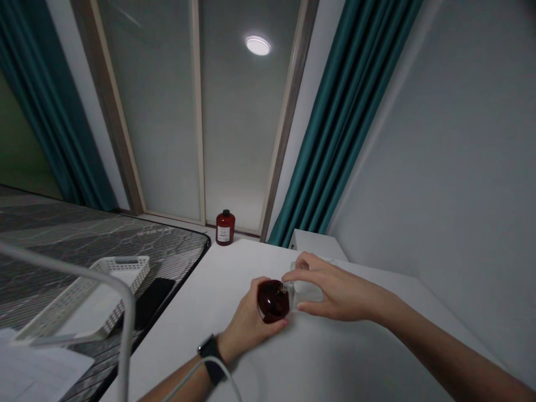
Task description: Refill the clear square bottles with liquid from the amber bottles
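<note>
Dark bottle (274, 306): over the table (201, 307), tipped, neck toward the right hand (333, 287); left hand (246, 319) nearer, wrapped round its body. Clear jar (309, 293): just beside that neck, contact unclear; right hand part-spread, thumb and fingers gripping it. Second bottle (225, 228): capped, upright, table's far corner.

Bottle in L hand (273, 304): dk red-brown. Container in R hand (307, 291): clear, colourless. Rear bottle (225, 223): red-brown, blk cap (226, 213), wht label (223, 234) w/ dk print. Counter (188, 301): wht. Curtains (343, 123): teal. Basket (144, 268): off-wht, perforated. Surface at L (176, 240): grey, pale veining + stripes. Watch strap (213, 363): blk.
</note>
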{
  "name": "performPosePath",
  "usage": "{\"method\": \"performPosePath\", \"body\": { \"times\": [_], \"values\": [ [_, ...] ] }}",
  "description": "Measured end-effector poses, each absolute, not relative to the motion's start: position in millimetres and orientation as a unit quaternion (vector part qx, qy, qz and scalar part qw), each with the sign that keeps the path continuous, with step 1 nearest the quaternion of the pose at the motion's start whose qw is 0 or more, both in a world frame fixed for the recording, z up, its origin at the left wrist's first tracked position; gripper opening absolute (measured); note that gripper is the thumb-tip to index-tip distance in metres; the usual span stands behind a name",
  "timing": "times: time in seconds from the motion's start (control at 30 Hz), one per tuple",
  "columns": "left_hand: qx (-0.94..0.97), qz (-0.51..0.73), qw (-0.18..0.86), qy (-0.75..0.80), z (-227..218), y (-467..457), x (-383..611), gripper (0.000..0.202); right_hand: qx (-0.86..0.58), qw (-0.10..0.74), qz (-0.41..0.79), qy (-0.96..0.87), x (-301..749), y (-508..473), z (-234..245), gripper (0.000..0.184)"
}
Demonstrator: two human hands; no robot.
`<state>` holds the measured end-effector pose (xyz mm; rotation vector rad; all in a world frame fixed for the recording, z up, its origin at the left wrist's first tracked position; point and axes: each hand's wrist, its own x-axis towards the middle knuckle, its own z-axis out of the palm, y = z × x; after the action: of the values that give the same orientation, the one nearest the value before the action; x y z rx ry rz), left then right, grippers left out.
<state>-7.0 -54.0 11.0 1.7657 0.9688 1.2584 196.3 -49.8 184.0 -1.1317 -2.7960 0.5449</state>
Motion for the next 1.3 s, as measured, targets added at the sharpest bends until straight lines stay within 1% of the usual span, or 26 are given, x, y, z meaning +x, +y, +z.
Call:
{"method": "performPosePath", "body": {
  "times": [0.6, 0.8, 1.3],
  "values": [
    [0.689, 0.496, 0.372, 0.376, 12.2, -55.0, -6.0, 0.067, -0.371, 0.022, 0.168, -0.913, 194.1, -49.4, 187.2, 0.046],
    [0.683, 0.489, 0.393, 0.374, 10.7, -54.9, -5.3, 0.068, -0.367, 0.027, 0.162, -0.916, 197.2, -48.0, 183.5, 0.046],
    [0.688, 0.483, 0.39, 0.377, 9.8, -52.9, -5.3, 0.069, -0.376, 0.014, 0.158, -0.913, 196.5, -49.2, 184.6, 0.047]
  ]
}}
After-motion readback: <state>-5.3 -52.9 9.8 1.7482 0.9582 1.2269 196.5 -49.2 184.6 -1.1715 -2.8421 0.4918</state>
